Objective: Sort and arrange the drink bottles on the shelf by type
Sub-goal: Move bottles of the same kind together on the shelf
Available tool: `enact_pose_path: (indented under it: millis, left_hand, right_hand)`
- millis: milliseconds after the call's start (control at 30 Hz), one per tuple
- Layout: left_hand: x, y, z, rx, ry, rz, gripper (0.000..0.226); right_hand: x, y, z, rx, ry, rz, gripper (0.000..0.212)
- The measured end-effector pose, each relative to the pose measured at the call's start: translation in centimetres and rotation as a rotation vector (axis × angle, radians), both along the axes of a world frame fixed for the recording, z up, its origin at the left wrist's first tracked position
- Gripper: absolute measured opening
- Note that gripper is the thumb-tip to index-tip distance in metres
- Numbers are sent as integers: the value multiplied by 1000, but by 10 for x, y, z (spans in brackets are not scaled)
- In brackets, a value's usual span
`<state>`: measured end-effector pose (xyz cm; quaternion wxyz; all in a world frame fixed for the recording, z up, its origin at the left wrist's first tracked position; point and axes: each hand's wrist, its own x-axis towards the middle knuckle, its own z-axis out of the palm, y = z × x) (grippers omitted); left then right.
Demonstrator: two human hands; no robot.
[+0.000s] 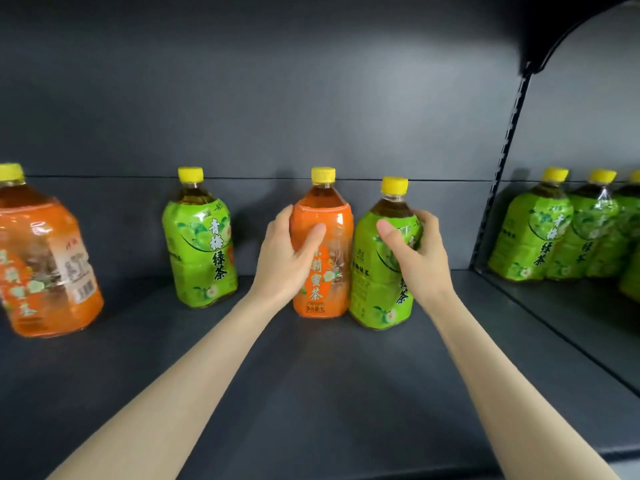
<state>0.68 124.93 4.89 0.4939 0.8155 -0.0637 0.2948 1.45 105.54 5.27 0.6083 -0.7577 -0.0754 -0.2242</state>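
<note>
We grip orange-labelled, yellow-capped plastic tea bottle (323, 275) mid-shelf, upright: left hand (282, 261) fingers clamped round its body. Just beside, at 3 o'clock, green-labelled, yellow-capped plastic bottle (370, 285): right hand (419, 254) fingers clamped round it. At 9 o'clock, apart, second green bottle (199, 244); farther out, second orange bottle (41, 261). All on dark grey shelf (311, 393).

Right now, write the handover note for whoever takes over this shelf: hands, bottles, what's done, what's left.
Left hand grips the middle orange bottle; right hand grips the near green bottle beside it, both on the shelf.
The lone green bottle stands further left, the far-left orange bottle beyond it.
Done: a green group sits past the right upright.
Left: this bay is mixed; likely green goes right, orange joins orange.
</note>
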Motion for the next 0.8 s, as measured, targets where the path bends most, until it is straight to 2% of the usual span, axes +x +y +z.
enact_pose_path:
  millis: [67,167,233,333,400,467,533,667,800]
  left_hand:
    - [-15,18,-9,62,-83,111,49]
    - [-30,55,-20,6,-211,321,41]
    - [-29,75,-23,-63,-168,451,54]
    - [-20,97,-23,-112,-45,564,85]
    - [-9,113,-21,-133,26,547,99]
    - [2,125,-21,-205,93,452,105]
    - [7,131,-23,-257,116,347,98]
    - [1,139,-24,-189,107,308,79]
    - [-27,143,-23,-172,123,140,65]
  right_hand:
    - [-18,7,1,1,-9,-68,73]
    - [-42,26,-1,18,-30,-131,79]
    - [-55,41,-2,22,-31,-154,84]
    - [-69,67,-4,26,-33,-144,76]
    - [-73,83,-8,65,-42,-128,67]
    - [-74,96,-12,111,-58,-119,60]
    - [-72,106,-15,114,-67,-118,55]
    - [-73,112,-20,115,-88,-74,48]
    - [-77,108,-18,204,-79,44,48]
